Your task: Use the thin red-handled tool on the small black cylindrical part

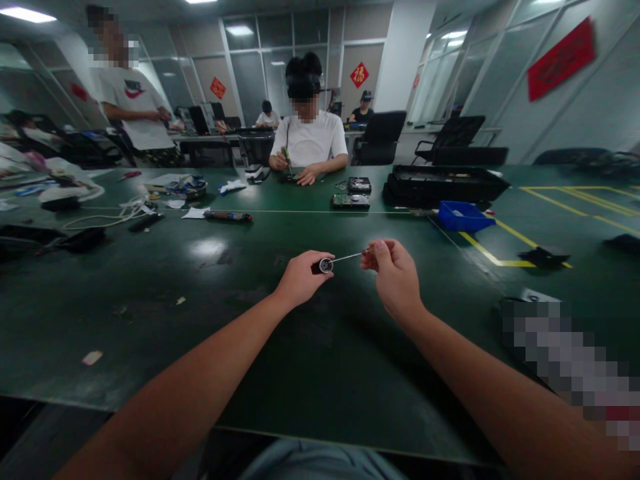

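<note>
My left hand (301, 277) is closed around a small black cylinder with a silver rim (326, 265), its round open end turned toward me. Inside the rim some small parts show, too tiny to tell. Between the fingers of my right hand (395, 270) is a thin metal rod-like tool (347, 257), pointing left. Its tip meets the upper edge of the cylinder's open end; whether it goes inside I cannot tell. The tool's handle end is hidden by my fingers. Both hands are held over the green tabletop (320, 373).
A co-worker (310, 137) sits opposite, hands on a small dark item. Two hard drives (351, 201), a long black case (443, 185) and a blue bin (464, 217) stand ahead and right. A cylindrical tool (229, 216) and white cable (113, 219) lie left. Another person (135, 113) stands behind.
</note>
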`<state>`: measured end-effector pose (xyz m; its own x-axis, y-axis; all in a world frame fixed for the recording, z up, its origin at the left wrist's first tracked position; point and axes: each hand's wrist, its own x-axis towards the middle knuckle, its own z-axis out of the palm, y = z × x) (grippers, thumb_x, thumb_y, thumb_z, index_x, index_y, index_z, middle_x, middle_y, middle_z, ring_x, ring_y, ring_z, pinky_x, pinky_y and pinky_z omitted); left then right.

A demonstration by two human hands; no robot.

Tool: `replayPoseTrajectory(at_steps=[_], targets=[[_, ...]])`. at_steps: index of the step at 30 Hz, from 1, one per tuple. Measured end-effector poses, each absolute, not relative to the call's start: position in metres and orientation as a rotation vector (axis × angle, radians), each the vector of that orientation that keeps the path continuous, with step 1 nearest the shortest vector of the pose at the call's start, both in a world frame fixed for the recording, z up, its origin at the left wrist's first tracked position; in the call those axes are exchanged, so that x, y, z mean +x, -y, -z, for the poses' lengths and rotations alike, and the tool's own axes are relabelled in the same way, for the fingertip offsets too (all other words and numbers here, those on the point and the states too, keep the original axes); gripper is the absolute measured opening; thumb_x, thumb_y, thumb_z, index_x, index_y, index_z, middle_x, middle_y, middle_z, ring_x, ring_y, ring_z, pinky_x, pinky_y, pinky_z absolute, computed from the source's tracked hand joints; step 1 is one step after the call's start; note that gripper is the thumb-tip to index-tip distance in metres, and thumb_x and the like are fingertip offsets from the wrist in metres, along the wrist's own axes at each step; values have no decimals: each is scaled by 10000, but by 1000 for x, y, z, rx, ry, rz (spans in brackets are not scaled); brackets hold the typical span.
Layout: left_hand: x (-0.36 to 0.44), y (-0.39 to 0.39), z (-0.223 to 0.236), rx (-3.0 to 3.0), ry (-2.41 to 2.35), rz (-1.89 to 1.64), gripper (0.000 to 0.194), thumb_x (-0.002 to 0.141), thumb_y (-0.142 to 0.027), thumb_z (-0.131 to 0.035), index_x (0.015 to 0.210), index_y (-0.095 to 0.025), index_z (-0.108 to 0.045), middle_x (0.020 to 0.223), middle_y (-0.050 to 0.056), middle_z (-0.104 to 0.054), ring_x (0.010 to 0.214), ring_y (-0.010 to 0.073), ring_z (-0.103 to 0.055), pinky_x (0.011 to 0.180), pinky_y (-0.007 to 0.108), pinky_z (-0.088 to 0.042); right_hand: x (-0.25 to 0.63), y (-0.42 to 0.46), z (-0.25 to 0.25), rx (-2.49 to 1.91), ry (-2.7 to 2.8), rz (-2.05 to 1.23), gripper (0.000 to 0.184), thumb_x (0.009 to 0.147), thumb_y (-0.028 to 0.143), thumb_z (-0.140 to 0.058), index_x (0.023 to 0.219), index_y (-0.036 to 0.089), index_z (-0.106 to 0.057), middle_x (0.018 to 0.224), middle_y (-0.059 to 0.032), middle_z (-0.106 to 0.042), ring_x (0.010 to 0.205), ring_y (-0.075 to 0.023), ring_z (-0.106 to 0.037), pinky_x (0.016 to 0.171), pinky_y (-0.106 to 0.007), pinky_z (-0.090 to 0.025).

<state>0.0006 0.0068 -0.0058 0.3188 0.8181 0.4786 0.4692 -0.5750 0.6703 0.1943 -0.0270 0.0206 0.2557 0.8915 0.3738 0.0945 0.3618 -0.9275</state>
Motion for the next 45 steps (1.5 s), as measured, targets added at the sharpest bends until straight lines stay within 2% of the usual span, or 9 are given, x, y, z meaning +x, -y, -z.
replayPoseTrajectory(at_steps=[11,13,17,20,24,29,32,40,45], targets=[[1,-8,8,2171,-1163,-1167,379,755,-138,-779,1118,-227,-717,1096,39,-729,1025,205,-669,936,357,-513,187,43,-25,-1172,1579,-332,216,989,377,-476,1037,203,-595,847,-48,-714,763,-188,-691,709,-343,-520],[1,-8,9,2169,-1171,-1173,376,756,-137,-781,1115,-230,-718,1101,40,-728,1032,206,-667,947,363,-508,186,46,-28,-1181,1663,-247,207,963,393,-531,1001,210,-620,825,-41,-720,735,-187,-686,683,-327,-506],[-1,-9,11,2153,-1141,-1176,358,770,-141,-773,1112,-226,-715,1109,43,-724,1040,201,-666,952,361,-505,186,52,-33,-1243,1773,-50,296,875,473,-655,739,217,-598,629,4,-635,533,-145,-575,538,-285,-418],[-1,-8,10,2169,-1124,-1180,365,769,-139,-775,1118,-225,-712,1109,40,-722,1038,196,-665,947,352,-505,187,52,-33,-1210,1812,-22,211,908,403,-610,819,212,-612,690,-12,-659,582,-155,-599,574,-292,-437],[-1,-7,9,2186,-1155,-1184,382,754,-132,-784,1117,-226,-713,1093,36,-726,1031,201,-664,945,361,-504,187,52,-34,-1155,1899,-64,123,926,254,-520,993,200,-608,861,-59,-697,775,-200,-659,713,-337,-486],[-1,-7,8,2180,-1150,-1184,367,760,-132,-776,1109,-225,-716,1089,38,-726,1026,202,-666,937,358,-510,185,54,-36,-1209,1856,-165,170,966,318,-490,1000,209,-616,827,-56,-690,738,-203,-641,690,-354,-477],[-1,-7,8,2176,-1162,-1188,375,761,-125,-772,1119,-220,-714,1096,38,-726,1028,200,-667,938,352,-508,183,48,-29,-1161,1616,-403,218,949,375,-535,1058,201,-610,883,-66,-706,792,-210,-670,737,-373,-517],[-1,-7,6,2209,-1138,-1153,384,763,-123,-771,1130,-219,-715,1118,38,-725,1041,201,-665,944,348,-505,189,23,-16,-1034,1020,-1043,283,874,489,-617,865,206,-621,759,-22,-637,671,-167,-626,659,-350,-561],[0,-7,7,2197,-1128,-1131,363,767,-118,-761,1115,-215,-721,1098,42,-727,1008,197,-672,931,348,-520,189,30,-20,-1103,1197,-747,236,946,442,-533,950,217,-604,833,-28,-653,734,-174,-643,712,-365,-546]])
